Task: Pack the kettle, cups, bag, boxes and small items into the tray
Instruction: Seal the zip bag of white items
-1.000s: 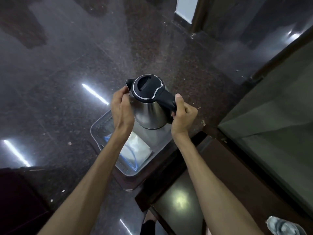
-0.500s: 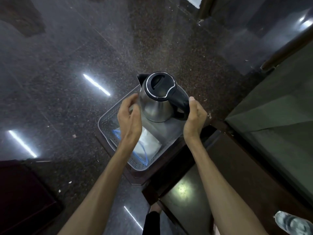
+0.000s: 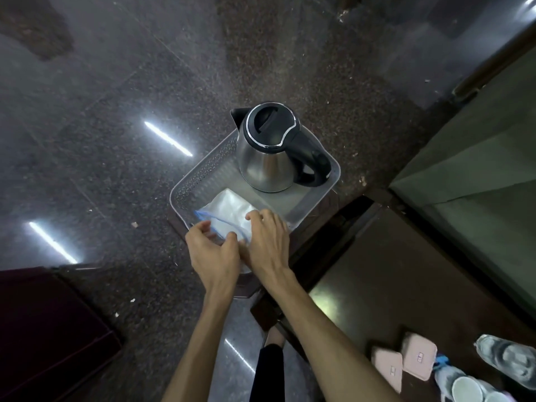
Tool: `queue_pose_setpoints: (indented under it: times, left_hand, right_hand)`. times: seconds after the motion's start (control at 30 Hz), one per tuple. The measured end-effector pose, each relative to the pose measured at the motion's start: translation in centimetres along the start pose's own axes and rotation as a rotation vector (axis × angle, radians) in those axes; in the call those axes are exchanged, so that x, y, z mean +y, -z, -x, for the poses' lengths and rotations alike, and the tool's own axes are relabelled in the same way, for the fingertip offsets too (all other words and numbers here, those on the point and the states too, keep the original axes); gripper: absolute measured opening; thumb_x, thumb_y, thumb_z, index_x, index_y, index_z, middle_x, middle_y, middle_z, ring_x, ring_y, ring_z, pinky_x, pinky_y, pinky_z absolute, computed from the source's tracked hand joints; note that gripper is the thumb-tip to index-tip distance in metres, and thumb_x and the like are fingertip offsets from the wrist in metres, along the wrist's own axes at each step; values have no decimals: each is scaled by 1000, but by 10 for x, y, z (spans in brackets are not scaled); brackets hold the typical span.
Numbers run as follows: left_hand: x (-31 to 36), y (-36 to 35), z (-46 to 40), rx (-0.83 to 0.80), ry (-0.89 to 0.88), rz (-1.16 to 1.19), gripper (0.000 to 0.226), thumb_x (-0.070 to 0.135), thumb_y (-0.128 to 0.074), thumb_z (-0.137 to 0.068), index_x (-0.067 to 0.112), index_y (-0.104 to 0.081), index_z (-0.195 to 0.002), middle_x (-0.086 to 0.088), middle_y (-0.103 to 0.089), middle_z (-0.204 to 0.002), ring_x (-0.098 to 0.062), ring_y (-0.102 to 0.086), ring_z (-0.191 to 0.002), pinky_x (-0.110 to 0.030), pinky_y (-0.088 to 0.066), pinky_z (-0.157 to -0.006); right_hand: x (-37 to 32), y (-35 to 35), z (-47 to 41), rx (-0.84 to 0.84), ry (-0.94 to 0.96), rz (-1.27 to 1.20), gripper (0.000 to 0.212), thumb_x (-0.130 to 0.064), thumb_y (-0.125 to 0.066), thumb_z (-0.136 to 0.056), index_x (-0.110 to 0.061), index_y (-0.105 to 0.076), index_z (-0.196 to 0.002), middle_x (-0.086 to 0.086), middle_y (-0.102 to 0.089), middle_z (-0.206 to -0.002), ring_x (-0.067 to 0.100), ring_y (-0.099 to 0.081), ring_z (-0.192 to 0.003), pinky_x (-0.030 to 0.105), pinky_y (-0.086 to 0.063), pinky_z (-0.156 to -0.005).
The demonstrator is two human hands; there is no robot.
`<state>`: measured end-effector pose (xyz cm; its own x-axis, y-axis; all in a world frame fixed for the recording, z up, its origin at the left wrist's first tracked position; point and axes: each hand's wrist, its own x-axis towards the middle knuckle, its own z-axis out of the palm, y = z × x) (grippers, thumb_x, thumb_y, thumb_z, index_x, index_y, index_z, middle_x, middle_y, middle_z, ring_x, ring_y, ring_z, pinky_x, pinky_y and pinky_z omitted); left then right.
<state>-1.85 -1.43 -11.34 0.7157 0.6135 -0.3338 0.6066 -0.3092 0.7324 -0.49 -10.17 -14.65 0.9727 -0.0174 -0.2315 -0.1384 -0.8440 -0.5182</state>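
A steel kettle with a black lid and handle stands upright in the far right corner of the grey perforated tray. A clear plastic bag with a blue zip edge lies in the tray's near half. My left hand hovers over the bag's near left corner, fingers spread. My right hand rests on the bag's near right part, fingers apart. Neither hand touches the kettle. Two pink boxes, white cups and a plastic bottle sit at the bottom right.
The tray sits on a small dark wooden stand above a polished dark stone floor. A glossy dark table extends to the right. A dark red seat fills the bottom left. My leg shows below.
The kettle went down from my two hands into the tray's far corner and was let go. Both hands moved back toward me and now sit over the plastic bag.
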Motion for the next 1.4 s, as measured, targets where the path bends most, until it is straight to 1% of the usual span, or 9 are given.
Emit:
queue_pose_setpoints:
  times: [0.2, 0.4, 0.57, 0.73, 0.87, 1.0, 1.13, 1.3, 1.4]
  left_hand:
    - [10, -10, -1, -8, 43, -7, 56, 19, -78, -83, 5, -55, -132, -11, -64, -125, -24, -66, -103, -37, -49, -96]
    - [41, -12, 42, -46, -103, 283, 19, 3, -68, -87, 17, -64, -99, -5, -68, -92, -17, -64, -74, -37, -58, -74]
    - [49, -37, 117, -236, -339, 334, 29, -4, -65, -86, 24, -61, -80, 0, -61, -71, -6, -56, -59, -14, -47, -58]
    - [27, -82, 194, -325, -414, 341, 17, 0, -63, -81, 16, -59, -79, 18, -59, -64, 1, -54, -57, -8, -43, -59]
    - [-7, -117, 249, -411, -436, 267, 8, 8, -62, -78, 15, -57, -77, 16, -57, -62, -1, -52, -54, -9, -42, -59]
    - [-44, -138, 303, -553, -451, 155, 14, 8, -63, -78, 20, -55, -76, 9, -56, -64, -4, -51, -56, -16, -44, -60]
    - [-72, -146, 336, -673, -458, 28, 17, 13, -63, -80, 28, -55, -75, 8, -61, -70, -7, -55, -61, -13, -46, -61]
    - [-99, -145, 368, -862, -515, -74, 14, 14, -65, -85, 26, -61, -79, 7, -66, -80, -6, -62, -70, -8, -47, -63]
    - [-108, -143, 377, -911, -495, -104, 11, 15, -64, -83, 27, -65, -81, 13, -69, -81, -4, -65, -76, -8, -49, -70]
  right_hand:
    - [5, 20, -8, 52, -218, -348, 6, -19, -70, -81, -15, -71, -85, 0, -74, -82, 23, -70, -79, 33, -54, -72]
    - [25, 61, 30, 132, -448, -953, 9, -11, -74, -82, -15, -71, -74, -4, -74, -69, 10, -69, -65, 30, -57, -66]
    - [69, 89, 90, 259, -603, -1295, 12, 2, -66, -94, -3, -70, -83, 5, -72, -66, 18, -66, -64, 32, -54, -68]
    - [138, 105, 158, 422, -818, -1242, 9, -1, -69, -93, -6, -68, -85, -3, -72, -62, 4, -63, -54, 20, -52, -54]
    - [194, 102, 215, 591, -935, -654, 22, -32, -75, -72, -22, -58, -83, -12, -56, -63, -1, -51, -54, 24, -40, -58]
    - [249, 102, 266, 408, -900, -327, 13, -24, -70, -73, -27, -59, -79, -9, -58, -65, 17, -63, -64, 30, -39, -57]
    - [282, 108, 296, 232, -992, -420, 20, -25, -71, -77, -25, -80, -95, -1, -78, -83, 25, -73, -83, 26, -49, -68]
    - [305, 119, 315, 222, -1027, -793, 17, -16, -68, -75, -26, -79, -82, -11, -78, -70, 3, -74, -69, 22, -58, -67]
    - [319, 118, 315, 144, -1053, -821, 15, -8, -63, -70, -20, -68, -65, -7, -69, -58, 12, -68, -59, 26, -55, -60]
